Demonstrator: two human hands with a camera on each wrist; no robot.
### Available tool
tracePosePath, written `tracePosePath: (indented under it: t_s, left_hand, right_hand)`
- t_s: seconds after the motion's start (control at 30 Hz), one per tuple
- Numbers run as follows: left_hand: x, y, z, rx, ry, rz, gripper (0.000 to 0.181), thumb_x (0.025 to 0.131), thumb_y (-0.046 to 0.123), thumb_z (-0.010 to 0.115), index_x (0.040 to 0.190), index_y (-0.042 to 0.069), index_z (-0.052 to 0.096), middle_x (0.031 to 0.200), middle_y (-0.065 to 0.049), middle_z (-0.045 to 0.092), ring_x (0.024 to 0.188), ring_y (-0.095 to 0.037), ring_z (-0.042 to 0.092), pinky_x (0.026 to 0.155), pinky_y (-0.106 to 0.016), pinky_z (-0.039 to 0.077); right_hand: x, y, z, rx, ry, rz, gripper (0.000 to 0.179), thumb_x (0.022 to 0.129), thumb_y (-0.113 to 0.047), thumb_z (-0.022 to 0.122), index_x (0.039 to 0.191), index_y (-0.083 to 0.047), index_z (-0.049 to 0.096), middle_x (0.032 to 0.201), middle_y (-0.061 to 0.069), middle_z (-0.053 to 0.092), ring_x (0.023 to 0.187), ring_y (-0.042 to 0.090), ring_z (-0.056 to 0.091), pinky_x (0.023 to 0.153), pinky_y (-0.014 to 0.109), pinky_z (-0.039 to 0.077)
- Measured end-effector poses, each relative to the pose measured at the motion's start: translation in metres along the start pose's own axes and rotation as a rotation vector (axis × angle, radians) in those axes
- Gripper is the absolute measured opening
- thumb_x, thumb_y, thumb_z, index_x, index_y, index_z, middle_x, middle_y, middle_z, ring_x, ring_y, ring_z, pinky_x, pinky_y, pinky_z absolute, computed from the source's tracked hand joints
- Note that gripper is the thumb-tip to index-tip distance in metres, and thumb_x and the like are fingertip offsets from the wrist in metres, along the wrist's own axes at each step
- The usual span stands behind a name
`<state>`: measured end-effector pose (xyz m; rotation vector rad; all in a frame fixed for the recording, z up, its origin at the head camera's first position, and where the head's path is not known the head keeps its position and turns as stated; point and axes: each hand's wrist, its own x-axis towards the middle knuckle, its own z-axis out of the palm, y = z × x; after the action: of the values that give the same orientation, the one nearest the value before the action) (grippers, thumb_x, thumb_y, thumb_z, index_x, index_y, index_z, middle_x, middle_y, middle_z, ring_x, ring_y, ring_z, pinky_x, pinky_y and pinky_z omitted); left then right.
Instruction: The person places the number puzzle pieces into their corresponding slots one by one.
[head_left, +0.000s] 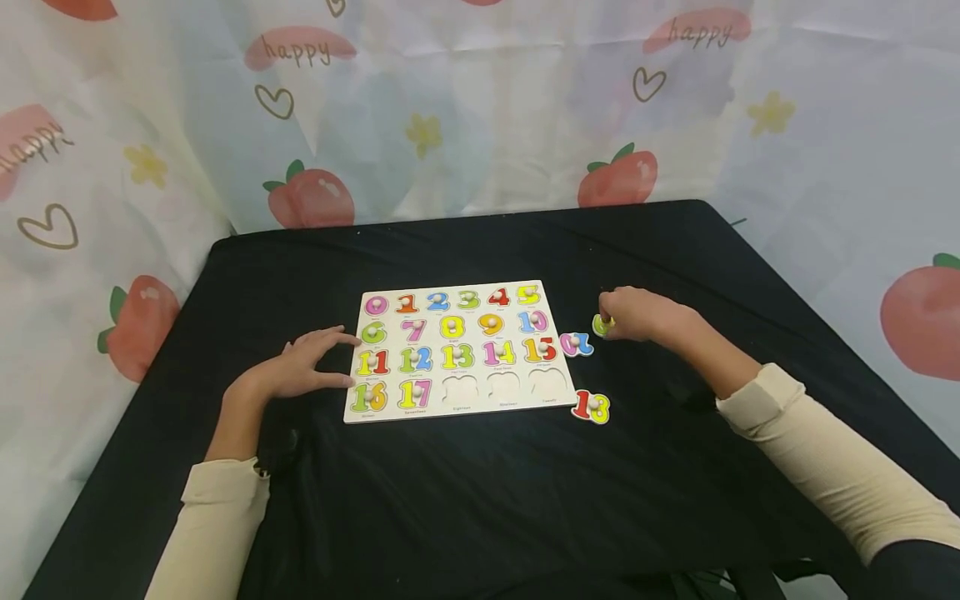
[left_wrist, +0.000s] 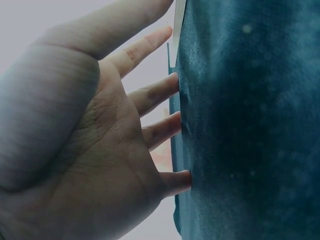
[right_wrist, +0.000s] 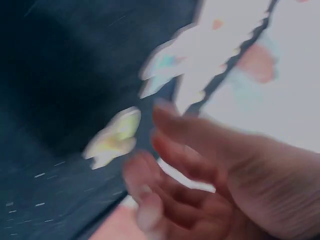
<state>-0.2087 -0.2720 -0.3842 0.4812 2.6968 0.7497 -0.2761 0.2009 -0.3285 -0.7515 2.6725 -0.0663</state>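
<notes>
A white number puzzle board (head_left: 437,398) lies on the table, with knobbed pieces 0 to 17 seated and three recesses uncovered in its bottom row. My left hand (head_left: 303,367), its fingers spread, touches the board's left edge with fingertips and thumb. To the right of the board, my right hand (head_left: 641,312) reaches down over a green-and-yellow piece (head_left: 602,327), partly covering it. In the blurred right wrist view, a yellowish piece (right_wrist: 114,139) lies apart from the fingertips, and nothing shows between thumb and fingers. A blue-and-pink 20 piece (head_left: 576,344) lies beside the board.
A red-and-yellow 18 piece (head_left: 592,407) lies by the board's lower right corner. Black cloth (head_left: 465,492) covers the table. A printed curtain (head_left: 480,108) hangs behind it and along the sides. Some dark gear (head_left: 750,581) shows at the near right edge.
</notes>
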Motion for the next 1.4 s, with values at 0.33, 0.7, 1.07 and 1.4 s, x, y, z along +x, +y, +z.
tracePosePath:
  t_s: [0.33,0.7,1.07,1.4]
  left_hand:
    - [-0.001,0.003,-0.002,0.004,0.003,-0.008,0.067,0.083,0.039,0.07,0.137,0.011,0.041,0.149,-0.026,0.02,0.134,-0.047,0.015,0.098,-0.072,0.004]
    - [0.0,0.003,0.001,0.007,0.001,-0.009,0.067,0.083,0.04,0.069,0.137,0.011,0.042,0.149,-0.026,0.02,0.134,-0.047,0.015,0.098,-0.072,0.004]
    - [0.0,0.003,0.002,-0.004,0.002,0.002,0.066,0.083,0.038,0.07,0.136,0.01,0.043,0.149,-0.027,0.021,0.134,-0.047,0.015,0.097,-0.073,0.004]
    - [0.003,0.0,0.001,-0.009,0.003,-0.003,0.066,0.083,0.038,0.07,0.136,0.01,0.043,0.149,-0.026,0.021,0.135,-0.046,0.014,0.098,-0.072,0.004]
  right_hand:
    - [-0.026,-0.056,0.014,0.039,-0.426,-0.094,0.018,0.085,-0.015,0.065,0.068,-0.01,0.064,0.06,0.0,0.058,0.052,0.011,0.053,0.053,0.024,0.047]
    - [-0.031,-0.069,0.015,-0.057,-0.408,-0.056,0.013,0.081,-0.006,0.065,0.069,-0.008,0.058,0.057,0.002,0.055,0.049,0.012,0.05,0.05,0.023,0.043]
    - [-0.008,-0.096,0.016,-0.014,-0.239,-0.268,0.027,0.084,-0.006,0.059,0.057,-0.009,0.057,0.045,-0.003,0.042,0.042,0.009,0.031,0.048,0.021,0.029]
    - [0.033,-0.13,0.038,0.073,0.081,-0.358,0.015,0.087,-0.014,0.064,0.075,-0.01,0.057,0.061,-0.005,0.05,0.054,0.011,0.047,0.053,0.022,0.036]
